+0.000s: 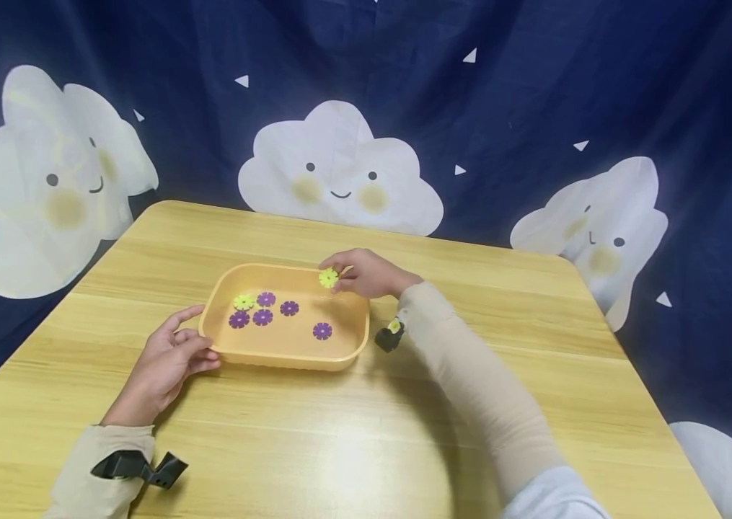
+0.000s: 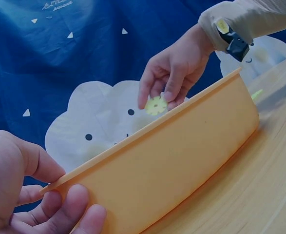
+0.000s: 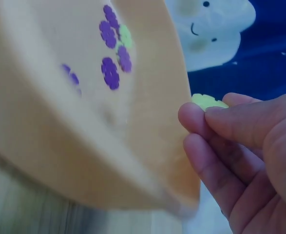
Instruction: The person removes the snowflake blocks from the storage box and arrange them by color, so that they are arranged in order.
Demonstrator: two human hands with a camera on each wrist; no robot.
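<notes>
An orange plastic tray [image 1: 288, 358] stands on the wooden table. My left hand [image 1: 167, 360] grips its left rim, thumb above and fingers curled beneath the edge in the left wrist view. Over the tray's far right part, my right hand [image 1: 368, 274] pinches a yellow-green notched disc [image 1: 328, 278] between thumb and fingers. Inside the tray lie several purple notched discs [image 1: 289, 308], mostly toward the left, with one [image 1: 322, 331] apart at the right. Another yellow-green notched disc [image 1: 244, 302] is among the purple ones. The right wrist view partly hides the pinched disc behind the fingertips.
The wooden table [image 1: 469, 432] extends around the tray on all sides. A dark blue curtain [image 1: 508, 108] with smiling white clouds hangs behind it. Black wrist-worn devices sit on the left sleeve [image 1: 99, 461] and the right sleeve [image 1: 469, 360].
</notes>
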